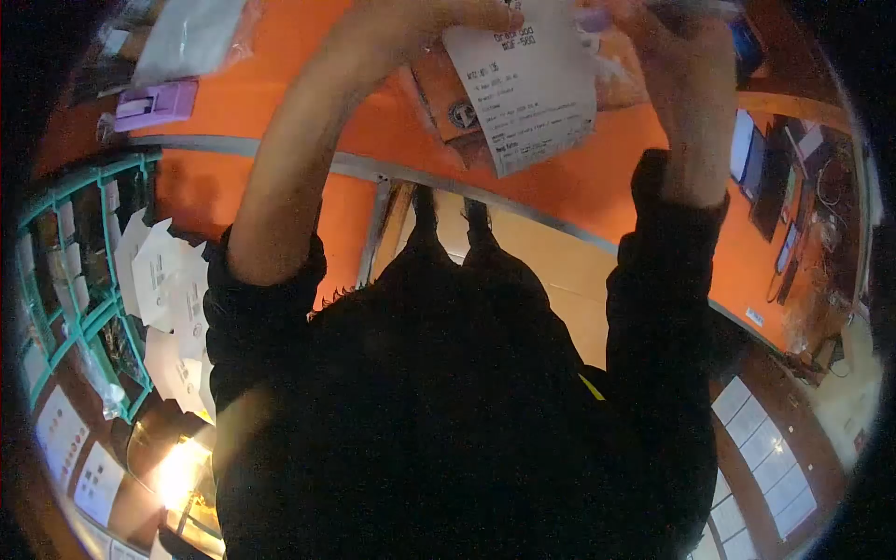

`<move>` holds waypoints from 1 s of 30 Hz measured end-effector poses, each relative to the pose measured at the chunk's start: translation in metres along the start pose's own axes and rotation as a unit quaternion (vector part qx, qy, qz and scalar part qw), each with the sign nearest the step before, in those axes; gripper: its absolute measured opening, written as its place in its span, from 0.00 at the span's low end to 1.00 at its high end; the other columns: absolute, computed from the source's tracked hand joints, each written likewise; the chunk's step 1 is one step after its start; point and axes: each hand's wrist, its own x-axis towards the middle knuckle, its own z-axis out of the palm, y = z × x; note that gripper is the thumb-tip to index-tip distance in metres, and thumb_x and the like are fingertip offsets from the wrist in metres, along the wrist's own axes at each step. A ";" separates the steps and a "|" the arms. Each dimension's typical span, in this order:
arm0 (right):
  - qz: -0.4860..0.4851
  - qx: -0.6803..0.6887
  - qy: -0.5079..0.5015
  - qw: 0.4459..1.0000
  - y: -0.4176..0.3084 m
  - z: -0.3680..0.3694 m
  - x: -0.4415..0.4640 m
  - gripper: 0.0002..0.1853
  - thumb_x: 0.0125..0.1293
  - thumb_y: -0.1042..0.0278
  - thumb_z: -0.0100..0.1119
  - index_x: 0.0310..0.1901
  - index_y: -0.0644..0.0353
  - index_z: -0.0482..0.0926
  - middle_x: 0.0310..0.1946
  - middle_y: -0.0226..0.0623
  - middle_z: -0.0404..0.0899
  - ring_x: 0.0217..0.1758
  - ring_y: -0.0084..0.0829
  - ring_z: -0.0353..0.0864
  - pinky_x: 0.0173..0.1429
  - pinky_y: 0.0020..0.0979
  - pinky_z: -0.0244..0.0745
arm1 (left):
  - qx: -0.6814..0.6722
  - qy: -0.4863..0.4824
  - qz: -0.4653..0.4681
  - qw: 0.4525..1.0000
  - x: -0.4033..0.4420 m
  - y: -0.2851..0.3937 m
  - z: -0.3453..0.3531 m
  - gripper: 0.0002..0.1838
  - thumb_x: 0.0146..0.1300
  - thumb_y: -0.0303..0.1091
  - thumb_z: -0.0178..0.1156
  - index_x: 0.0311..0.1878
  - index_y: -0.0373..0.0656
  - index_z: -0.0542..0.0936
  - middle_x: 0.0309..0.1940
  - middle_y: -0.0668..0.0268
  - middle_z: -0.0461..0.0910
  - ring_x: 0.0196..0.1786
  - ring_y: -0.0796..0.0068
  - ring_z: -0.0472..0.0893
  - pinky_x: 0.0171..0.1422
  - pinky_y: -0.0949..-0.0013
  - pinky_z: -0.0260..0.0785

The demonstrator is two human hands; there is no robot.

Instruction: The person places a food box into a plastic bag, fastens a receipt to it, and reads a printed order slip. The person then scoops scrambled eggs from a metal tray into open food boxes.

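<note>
A white printed receipt (537,93) hangs at the top centre, over a brown item with a round dark logo (462,115) and some clear plastic. At the receipt's upper left edge is my left hand (481,13), its fingers closed at the paper near the frame's top edge. To the right of the receipt, my right hand (658,23) is partly cut off by the top edge. What its fingers do is too blurred to make out.
An orange counter (215,191) with a metal edge lies before me. On it are a purple dispenser (157,105) and a clear plastic bag (191,37). A green rack (84,317) and white cartons (168,280) stand left. Devices with cables (775,187) lie right.
</note>
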 end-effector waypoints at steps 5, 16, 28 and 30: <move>0.034 0.103 -0.105 0.989 0.012 0.012 0.011 0.15 0.51 0.73 0.60 0.41 0.64 0.71 0.33 0.35 0.75 0.37 0.26 0.73 0.42 0.26 0.70 | -0.030 0.022 0.101 0.994 0.004 -0.014 0.005 0.20 0.49 0.37 0.59 0.44 0.35 0.73 0.33 0.59 0.77 0.37 0.71 0.77 0.42 0.72 0.67; 0.047 0.065 -0.099 0.992 0.003 0.011 0.006 0.18 0.50 0.69 0.63 0.42 0.65 0.70 0.35 0.36 0.73 0.38 0.27 0.73 0.41 0.27 0.69 | 0.009 0.064 0.039 0.997 0.001 -0.009 0.008 0.22 0.49 0.44 0.60 0.40 0.34 0.73 0.31 0.60 0.76 0.33 0.73 0.76 0.37 0.75 0.66; 0.047 0.126 -0.151 0.979 0.014 0.019 0.014 0.11 0.50 0.71 0.62 0.33 0.65 0.72 0.26 0.33 0.75 0.31 0.24 0.74 0.35 0.25 0.69 | -0.020 0.160 0.120 0.980 0.010 -0.027 0.014 0.16 0.51 0.41 0.62 0.33 0.38 0.72 0.26 0.63 0.74 0.30 0.76 0.74 0.35 0.77 0.65; 0.092 0.178 -0.063 0.978 0.011 0.025 0.009 0.12 0.49 0.73 0.63 0.33 0.65 0.72 0.25 0.33 0.74 0.28 0.24 0.73 0.33 0.23 0.69 | -0.040 0.162 0.152 0.974 0.011 -0.028 0.015 0.16 0.51 0.40 0.62 0.34 0.37 0.72 0.27 0.63 0.74 0.31 0.76 0.74 0.36 0.78 0.65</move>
